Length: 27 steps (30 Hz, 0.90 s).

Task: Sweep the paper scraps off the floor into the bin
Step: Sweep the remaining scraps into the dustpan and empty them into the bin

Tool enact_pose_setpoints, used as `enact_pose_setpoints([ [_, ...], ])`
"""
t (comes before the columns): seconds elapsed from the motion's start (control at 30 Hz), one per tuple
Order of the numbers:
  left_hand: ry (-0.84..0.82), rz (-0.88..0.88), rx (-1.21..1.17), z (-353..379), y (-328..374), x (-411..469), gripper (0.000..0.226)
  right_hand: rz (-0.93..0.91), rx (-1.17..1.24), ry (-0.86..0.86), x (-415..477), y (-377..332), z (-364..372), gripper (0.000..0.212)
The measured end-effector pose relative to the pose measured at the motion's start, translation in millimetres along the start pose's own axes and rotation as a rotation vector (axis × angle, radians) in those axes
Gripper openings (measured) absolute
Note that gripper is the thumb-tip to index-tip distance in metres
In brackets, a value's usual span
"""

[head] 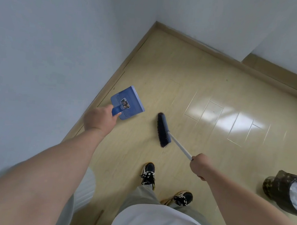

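- Pale floor [193, 76] in a wall corner; no scraps visible.
- Left hand [98, 119] grips dustpan [128, 101], centre left; right hand [199, 165] grips brush [163, 130].
- Bin [281, 190] sits lower right, beyond the right hand, well apart from the dustpan.

A glossy beige plank floor [193, 76] is shown; a camouflage bin [280, 190] is stood on it, and two shoes [148, 173] are planted near the bin.
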<state>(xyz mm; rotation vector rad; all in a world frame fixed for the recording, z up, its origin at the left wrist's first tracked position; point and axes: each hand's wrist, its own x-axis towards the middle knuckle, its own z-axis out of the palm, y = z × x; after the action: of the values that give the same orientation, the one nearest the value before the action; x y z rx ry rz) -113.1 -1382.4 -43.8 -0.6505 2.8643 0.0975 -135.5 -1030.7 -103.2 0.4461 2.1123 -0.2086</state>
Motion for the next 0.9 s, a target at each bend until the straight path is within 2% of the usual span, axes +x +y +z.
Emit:
enact_pose_setpoints([
  [0.2,-0.039,0.036,0.016,12.8,10.9,4.1,0.041,0.065,0.167,0.018,6.1,5.7,-25.3,0.022],
  [0.4,-0.123,0.082,-0.008,22.5,32.6,5.8,0.038,0.049,0.477,0.032,-2.4,-6.7,-71.4,0.022],
  [0.5,-0.181,0.129,0.009,23.4,47.2,4.9,0.036,0.002,0.396,0.104,-4.8,-14.5,-91.0,0.022],
  [0.63,-0.253,0.172,0.020,30.8,62.3,0.2,0.036,-0.066,0.136,0.230,0.1,-20.9,-98.7,0.009],
  [0.7,-0.265,0.168,0.005,37.0,69.0,-2.6,0.036,-0.064,0.042,0.261,13.2,-21.7,-96.7,0.014],
  [0.9,-0.293,0.142,-0.052,59.2,84.0,-5.7,0.039,0.025,-0.169,0.138,60.6,-8.2,-82.1,0.035],
])
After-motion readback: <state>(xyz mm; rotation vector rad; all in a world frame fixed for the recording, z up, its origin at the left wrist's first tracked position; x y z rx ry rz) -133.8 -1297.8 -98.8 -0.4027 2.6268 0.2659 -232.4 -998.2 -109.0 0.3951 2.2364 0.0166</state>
